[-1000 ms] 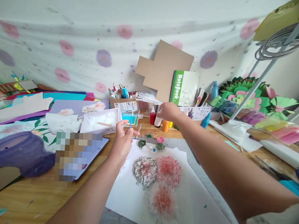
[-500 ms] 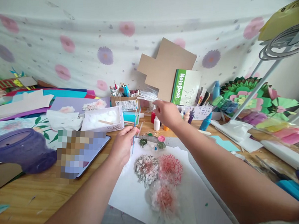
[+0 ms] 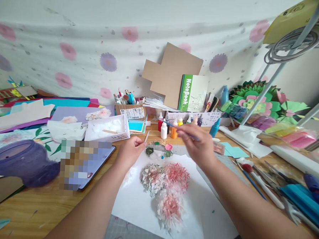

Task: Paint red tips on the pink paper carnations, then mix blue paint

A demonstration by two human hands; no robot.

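My right hand is raised over the back of the white paper, closed around a thin blue paintbrush whose tip points left toward the paint bottles. Left of the palette, my left hand has its fingers pressed together beside a slim pale stick; whatever lies between them is hidden. The clear paint palette has wells of green, dark green and pink. On the paper lie a grey-and-white paper flower, a pink-red one and a white one with a pink centre.
Behind the palette stand a white paint bottle, an orange one and several others. A white box and a phone sit at left, near a purple jar. Scissors and other tools lie at right.
The paintbrush has passed from my left hand to my right. My right hand has drawn back from the bottles toward me, and the view has shifted slightly right.
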